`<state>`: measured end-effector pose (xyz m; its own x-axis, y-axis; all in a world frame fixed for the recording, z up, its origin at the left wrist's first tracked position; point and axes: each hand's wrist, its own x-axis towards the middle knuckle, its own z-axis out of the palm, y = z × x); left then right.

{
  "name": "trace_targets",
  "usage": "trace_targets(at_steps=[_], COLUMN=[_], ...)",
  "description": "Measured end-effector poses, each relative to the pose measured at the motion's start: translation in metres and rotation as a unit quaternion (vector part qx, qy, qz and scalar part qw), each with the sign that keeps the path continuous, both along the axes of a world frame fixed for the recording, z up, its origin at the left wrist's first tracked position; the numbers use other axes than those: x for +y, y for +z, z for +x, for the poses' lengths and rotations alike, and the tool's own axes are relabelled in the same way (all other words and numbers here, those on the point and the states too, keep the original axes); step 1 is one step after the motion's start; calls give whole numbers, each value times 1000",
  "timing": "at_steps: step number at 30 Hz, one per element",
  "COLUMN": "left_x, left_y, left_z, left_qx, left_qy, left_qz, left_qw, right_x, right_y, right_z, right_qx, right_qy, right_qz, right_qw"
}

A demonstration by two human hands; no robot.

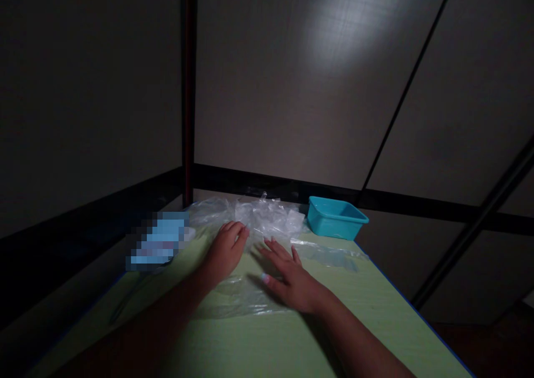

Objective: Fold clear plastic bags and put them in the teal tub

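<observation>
Both my hands rest on a clear plastic sheet [244, 297] spread over a green table [258, 344]. My left hand [225, 250] lies palm down with its fingers together, fingertips reaching a crumpled heap of clear plastic bags [267, 217]. My right hand [287, 275] lies flat beside it, fingers stretched and spread, pressing on the sheet. Neither hand grips anything.
A turquoise plastic tub [336, 217] stands at the table's far right corner. A blurred blue-white object [156, 240] lies at the left edge. More clear film [334, 254] trails toward the right. Dark walls close in behind and to the left; the light is dim.
</observation>
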<state>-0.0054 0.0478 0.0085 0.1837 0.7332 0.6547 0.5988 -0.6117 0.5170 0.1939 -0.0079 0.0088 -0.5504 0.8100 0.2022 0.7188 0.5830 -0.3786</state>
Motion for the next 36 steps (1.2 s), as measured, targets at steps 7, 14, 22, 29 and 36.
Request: trace_targets(at_steps=[7,14,22,29,36], left_x=[2,11,9,5,10], left_y=[2,-6,-5,-2,-9], left_z=[-5,-9,-22,-32,-28], left_qx=[-24,54,153,203,209], left_qy=[34,41,-9,-72,-139], left_qz=[-3,-59,-125,-188,-206], left_qw=[999,996,980,958,946], right_x=[-11,-6,-4,-3,1], right_y=[-8,-12,1,2,-8], right_z=[-22,-11,0,-2,-3], right_qx=[-84,-112,-96,-39,-35], right_qy=[56,34,43,72,81], right_qz=[-6,3,35,-15,-10], right_qw=[995,993,994,997,996])
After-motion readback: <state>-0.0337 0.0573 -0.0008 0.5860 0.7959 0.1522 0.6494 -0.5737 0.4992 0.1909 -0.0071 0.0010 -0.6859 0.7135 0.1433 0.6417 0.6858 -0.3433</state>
